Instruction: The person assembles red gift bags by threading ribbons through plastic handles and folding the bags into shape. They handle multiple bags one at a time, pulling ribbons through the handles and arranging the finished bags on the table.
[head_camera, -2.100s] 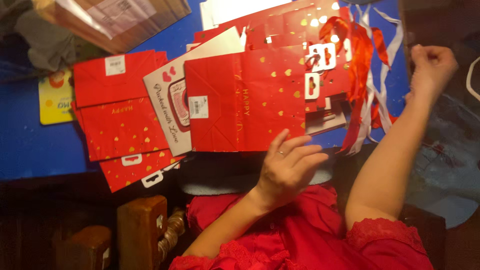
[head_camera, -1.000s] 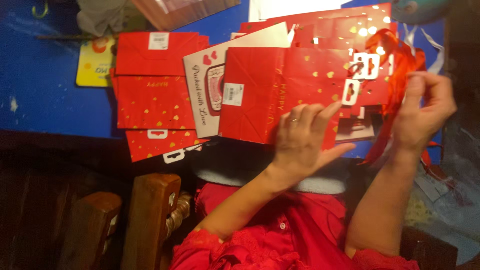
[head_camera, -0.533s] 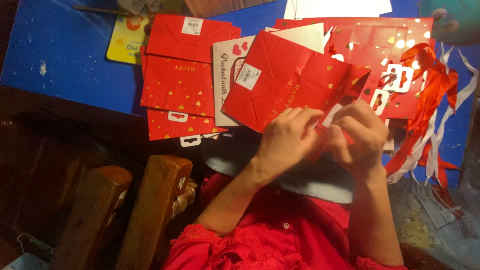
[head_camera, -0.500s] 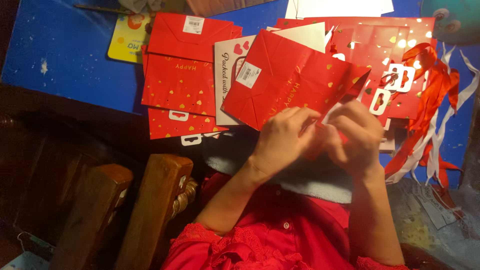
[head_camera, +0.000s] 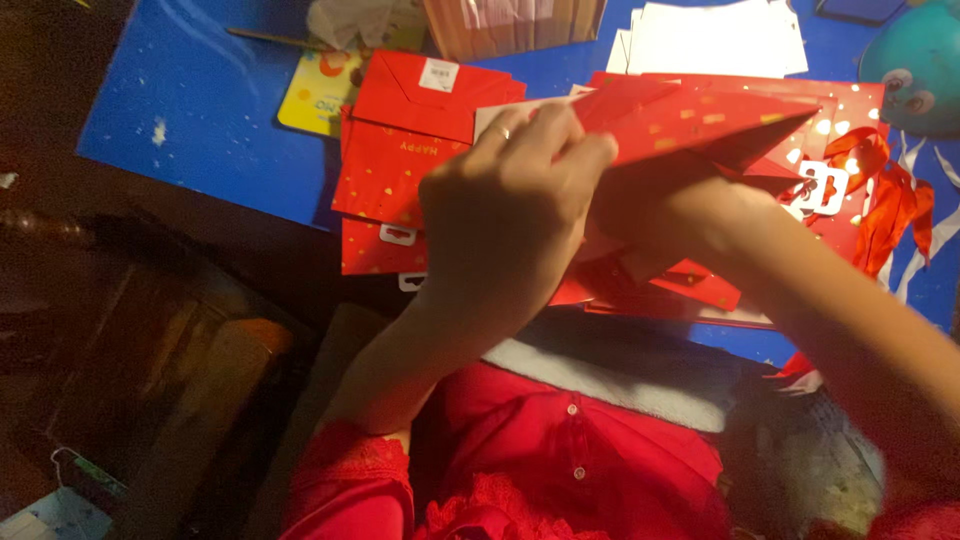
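Over blue table, left hand grip pinching red gift bag, right hand grip hidden, cannot tell.

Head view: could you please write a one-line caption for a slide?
Both hands, left hand on top, grip a red paper gift bag above flat red bags on a blue table.

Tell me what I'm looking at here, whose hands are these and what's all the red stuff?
A camera on a person's head looks down at their own two hands. The left hand and the right hand both grip a red paper gift bag with gold specks, lifted off the blue table. Under it lie more flat red bags, some white sheets and red and white ribbons. At the bottom you see the person's red clothes.
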